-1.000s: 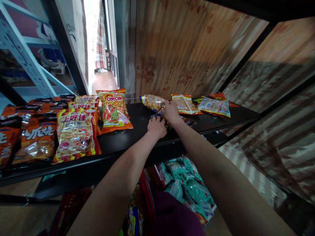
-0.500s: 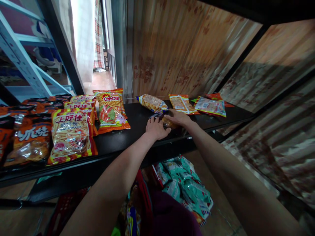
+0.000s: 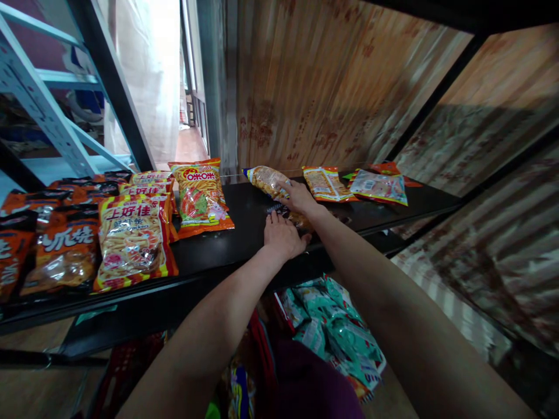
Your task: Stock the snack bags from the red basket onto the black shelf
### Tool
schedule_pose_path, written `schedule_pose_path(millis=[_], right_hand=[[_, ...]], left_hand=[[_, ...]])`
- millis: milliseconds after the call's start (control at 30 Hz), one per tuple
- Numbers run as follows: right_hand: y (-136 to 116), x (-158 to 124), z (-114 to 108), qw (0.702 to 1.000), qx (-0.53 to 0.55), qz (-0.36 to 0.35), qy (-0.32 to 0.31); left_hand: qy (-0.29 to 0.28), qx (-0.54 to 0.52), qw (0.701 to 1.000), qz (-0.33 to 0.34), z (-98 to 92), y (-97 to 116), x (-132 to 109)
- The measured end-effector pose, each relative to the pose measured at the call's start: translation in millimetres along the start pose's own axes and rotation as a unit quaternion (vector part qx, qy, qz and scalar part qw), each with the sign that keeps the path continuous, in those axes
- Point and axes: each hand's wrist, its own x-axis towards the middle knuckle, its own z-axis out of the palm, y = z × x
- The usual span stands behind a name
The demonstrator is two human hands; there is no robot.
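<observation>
My left hand [image 3: 285,237] lies on the left end of a dark-edged snack bag [image 3: 299,220], its fingers stretched forward and the thumb apart. That bag rests flat on the black shelf [image 3: 196,256] and is partly covered by both hands. Just behind it, a clear snack bag [image 3: 264,179] with blue ends and yellowish pieces inside lies at a slant. Over its right end, my right hand [image 3: 300,199] has its fingers bent onto the wrapper; the fingertips are partly hidden.
Orange-and-black snack bags [image 3: 65,250] and shrimp cracker bags [image 3: 133,244] crowd the shelf's left. An orange noodle-snack bag [image 3: 201,198] leans beside them. Two flat packets, yellow [image 3: 326,183] and whitish [image 3: 379,186], lie right. Green packets [image 3: 336,320] fill a box below.
My right hand has moved from the dark-edged bag back onto the clear snack bag's right end. My left hand remains on the dark-edged bag. The view has shifted slightly.
</observation>
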Motion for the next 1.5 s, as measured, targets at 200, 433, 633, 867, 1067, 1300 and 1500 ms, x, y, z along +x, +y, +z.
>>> schedule_pose_path(millis=[200, 433, 633, 867, 1067, 1300, 1500], right_hand=[[7, -7, -4, 0.998, -0.004, 0.054, 0.022], [8, -4, 1, 0.992, 0.046, 0.097, 0.072], [5, -4, -2, 0.987, 0.058, 0.137, 0.068], [0, 1, -7, 0.983, 0.031, 0.176, 0.044], [6, -4, -10, 0.985, -0.014, 0.174, -0.005], [11, -5, -10, 0.982, -0.022, 0.180, -0.050], [24, -6, -6, 0.979, 0.043, 0.190, -0.057]], left_hand=[[-0.028, -0.016, 0.999, -0.019, -3.7, 2, -3], [-0.021, 0.010, 1.000, -0.021, -1.3, 6, -4], [-0.029, 0.016, 0.999, -0.037, 4.0, 9, -2], [-0.035, 0.001, 0.998, -0.050, 7.3, 9, -2], [-0.021, 0.007, 0.999, -0.044, 8.2, 9, -1], [-0.006, 0.021, 0.999, -0.036, 7.6, 11, 1], [-0.016, 0.020, 0.998, -0.057, 9.4, 15, 9]])
